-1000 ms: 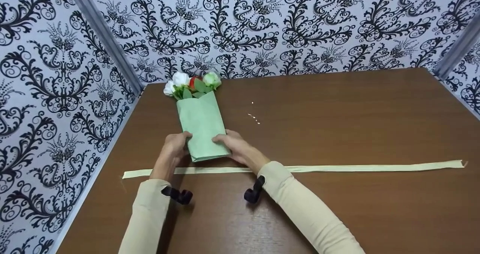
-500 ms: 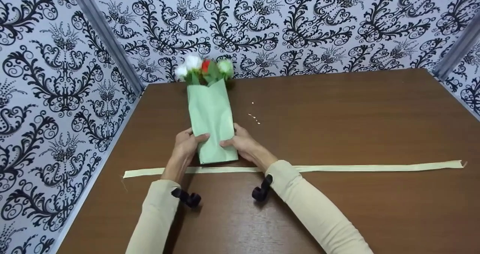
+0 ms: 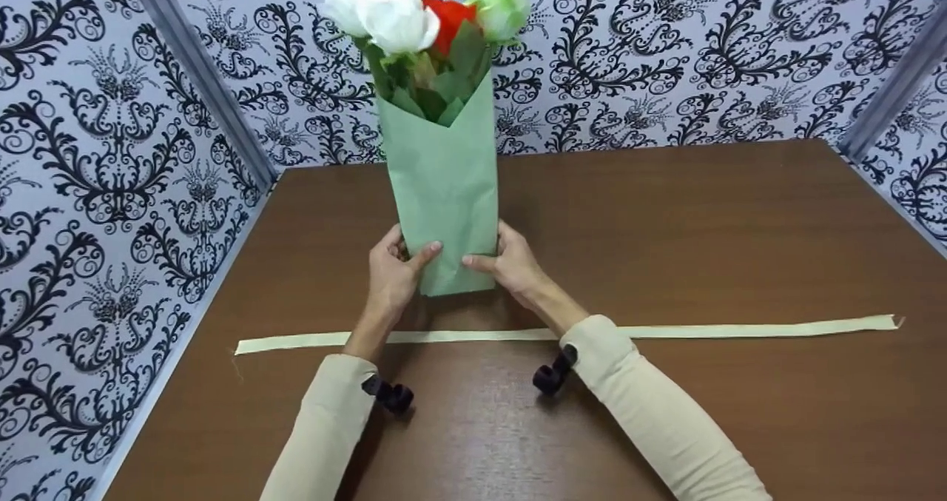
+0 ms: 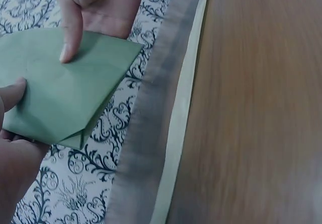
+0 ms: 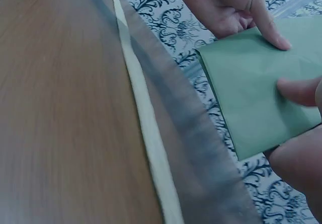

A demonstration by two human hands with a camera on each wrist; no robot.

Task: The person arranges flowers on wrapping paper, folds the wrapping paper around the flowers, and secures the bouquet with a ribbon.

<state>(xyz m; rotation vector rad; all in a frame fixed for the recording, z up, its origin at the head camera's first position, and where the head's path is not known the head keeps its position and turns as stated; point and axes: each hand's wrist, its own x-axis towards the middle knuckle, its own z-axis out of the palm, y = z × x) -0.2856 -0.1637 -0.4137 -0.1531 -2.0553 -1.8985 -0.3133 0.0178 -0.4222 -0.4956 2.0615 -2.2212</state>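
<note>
A bouquet wrapped in green paper stands nearly upright between both hands, blooms at the top. White flowers, a red flower and a pale green flower rise above leaves out of the wrap. My left hand grips the lower left side, thumb across the front. On the lower right side my right hand holds it the same way, its thumb pressing the paper. Both wrist views show the folded bottom edge of the wrap; the fingers behind the paper are mostly hidden.
A pale cream ribbon lies stretched across the brown table, passing beneath both forearms. Patterned walls close off the back and the left side. A black strap with a curled end hangs at each cuff.
Both hands have lifted the bouquet and tilted it up from lying back over the table, shifting it to the right. Its flowers now show larger and higher against the back wall.
</note>
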